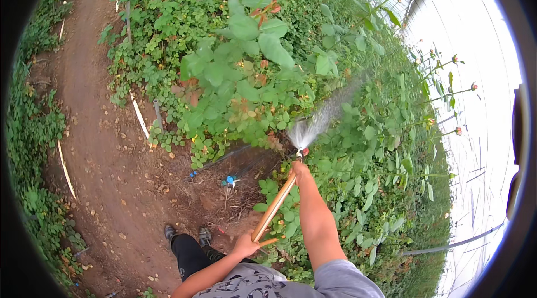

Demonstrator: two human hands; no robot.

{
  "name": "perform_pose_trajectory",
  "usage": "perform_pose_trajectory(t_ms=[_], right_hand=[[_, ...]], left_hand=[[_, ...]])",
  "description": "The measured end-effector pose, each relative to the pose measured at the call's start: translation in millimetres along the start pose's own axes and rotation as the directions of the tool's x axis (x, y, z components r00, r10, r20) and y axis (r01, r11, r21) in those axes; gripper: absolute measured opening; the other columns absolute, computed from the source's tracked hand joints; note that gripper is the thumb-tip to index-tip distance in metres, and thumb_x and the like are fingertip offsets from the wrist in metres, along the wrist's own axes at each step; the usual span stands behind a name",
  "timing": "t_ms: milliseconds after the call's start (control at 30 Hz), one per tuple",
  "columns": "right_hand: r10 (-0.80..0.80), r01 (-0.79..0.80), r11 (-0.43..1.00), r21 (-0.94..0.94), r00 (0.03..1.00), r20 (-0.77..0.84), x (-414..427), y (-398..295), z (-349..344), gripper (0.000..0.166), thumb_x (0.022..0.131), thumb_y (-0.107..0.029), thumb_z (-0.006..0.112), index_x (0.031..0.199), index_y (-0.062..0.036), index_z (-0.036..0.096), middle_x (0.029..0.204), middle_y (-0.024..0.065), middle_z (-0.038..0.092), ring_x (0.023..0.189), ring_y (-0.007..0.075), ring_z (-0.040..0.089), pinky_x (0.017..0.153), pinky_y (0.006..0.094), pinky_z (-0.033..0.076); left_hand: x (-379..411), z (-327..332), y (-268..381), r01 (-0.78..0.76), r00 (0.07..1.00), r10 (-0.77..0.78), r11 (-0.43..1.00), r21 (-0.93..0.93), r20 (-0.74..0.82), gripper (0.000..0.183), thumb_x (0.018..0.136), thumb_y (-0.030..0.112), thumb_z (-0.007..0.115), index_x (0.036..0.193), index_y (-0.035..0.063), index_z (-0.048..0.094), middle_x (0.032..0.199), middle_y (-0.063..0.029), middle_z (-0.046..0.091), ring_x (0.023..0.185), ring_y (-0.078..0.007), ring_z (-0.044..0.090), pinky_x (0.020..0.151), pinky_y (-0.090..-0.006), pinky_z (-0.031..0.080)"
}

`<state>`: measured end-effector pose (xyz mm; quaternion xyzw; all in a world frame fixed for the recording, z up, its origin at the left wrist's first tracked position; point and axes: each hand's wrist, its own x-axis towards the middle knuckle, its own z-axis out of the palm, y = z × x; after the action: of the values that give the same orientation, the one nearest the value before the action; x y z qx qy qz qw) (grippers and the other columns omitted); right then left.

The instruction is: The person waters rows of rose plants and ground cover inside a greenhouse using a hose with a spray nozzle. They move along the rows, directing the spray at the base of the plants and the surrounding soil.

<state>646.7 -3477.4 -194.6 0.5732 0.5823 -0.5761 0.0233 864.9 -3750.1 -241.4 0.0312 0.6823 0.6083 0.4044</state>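
A copper-coloured watering hose (275, 205) runs slantwise up from my waist, both hands on it. My right hand (299, 171) is closed around its front end, just behind a pale nozzle (300, 153). A fan of water spray (312, 124) leaves the nozzle toward the leafy rose bushes (369, 130) on the right. My left hand (246, 244) grips the rear part of the hose near my body, with a thin orange piece (270, 241) sticking out beside it. A small red thing (306, 151) shows next to the nozzle; I cannot tell what it is.
A dirt path (94, 130) runs along the left, strewn with dry leaves. A grey stake (158, 114) stands at the bed's edge. Dark drip lines (226, 156) and a blue fitting (230, 180) lie near my feet. Rose stems with buds (474, 87) reach toward white greenhouse sheeting (474, 38).
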Motion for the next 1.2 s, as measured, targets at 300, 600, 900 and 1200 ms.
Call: perform_pose_trajectory(t_ms=[300,600,900,1200], right_hand=[[-0.041,0.043,0.999,0.004,0.976,-0.216,13,-29,5,0.027,0.09,-0.025,0.044,0.1,0.0004,0.046,0.062,0.0081,0.045,0.046,0.0197,0.045,0.042,0.0355,0.041],[0.101,-0.104,0.994,-0.024,0.989,-0.105,14,-22,14,0.023,0.085,-0.021,0.051,0.089,0.0007,0.047,0.058,0.0082,0.045,0.045,0.0196,0.045,0.042,0.0367,0.041],[0.072,-0.072,0.997,0.017,0.997,-0.019,76,-7,21,0.022,0.086,-0.02,0.051,0.09,0.0013,0.047,0.063,0.0078,0.045,0.046,0.0187,0.045,0.042,0.0342,0.041],[0.109,-0.108,0.988,-0.106,0.994,0.001,98,-13,-19,0.026,0.087,-0.019,0.047,0.101,0.0023,0.047,0.059,0.0071,0.047,0.045,0.017,0.043,0.042,0.0339,0.039]], left_hand=[[38,-29,21,0.037,0.994,-0.033,0.999,-0.034,0.103,0.027,0.065,0.01,0.064,0.089,0.0022,0.053,0.071,-0.0085,0.06,0.067,-0.0203,0.06,0.062,-0.0334,0.047],[57,-16,-24,0.083,0.978,-0.089,0.996,0.041,0.189,0.027,0.065,0.01,0.064,0.087,0.002,0.052,0.077,-0.0153,0.06,0.076,-0.0301,0.06,0.067,-0.0383,0.047],[89,-22,-18,0.1,0.991,-0.098,0.995,-0.017,0.092,0.039,0.062,0.001,0.062,0.099,0.0011,0.049,0.067,-0.0069,0.056,0.065,-0.0188,0.057,0.058,-0.0313,0.045],[91,-2,-6,0.069,0.989,-0.083,0.99,0.121,0.121,0.042,0.062,-0.002,0.058,0.102,-0.0002,0.046,0.076,-0.0054,0.055,0.065,-0.015,0.055,0.056,-0.0289,0.045]])
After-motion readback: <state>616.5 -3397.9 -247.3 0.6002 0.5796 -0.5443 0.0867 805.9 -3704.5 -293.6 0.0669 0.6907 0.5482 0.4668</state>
